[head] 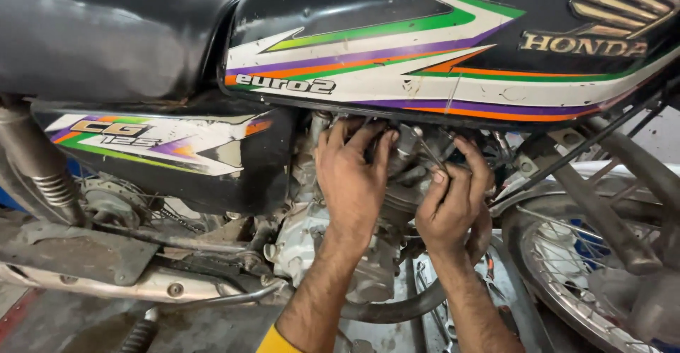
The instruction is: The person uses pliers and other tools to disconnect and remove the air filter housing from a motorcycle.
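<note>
Reaching under the black fuel tank [453, 34] with striped decals, two hands are working at the engine [397, 183]: left hand [352, 183] spread open, right hand [453, 204] pinching a thin metal tool [427, 151].

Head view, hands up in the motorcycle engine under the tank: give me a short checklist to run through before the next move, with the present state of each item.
1. Left hand on the engine top: ok, fingers spread against it.
2. Right hand grips the thin metal tool: ok, pinched between fingertips.
3. Tool tip seated on its part: cannot tell, hidden under the fuel tank.
4. Both hands apart from the front wheel spokes: ok.
5. Loose tools on the floor below: not ok, lying under the forearms.
</note>
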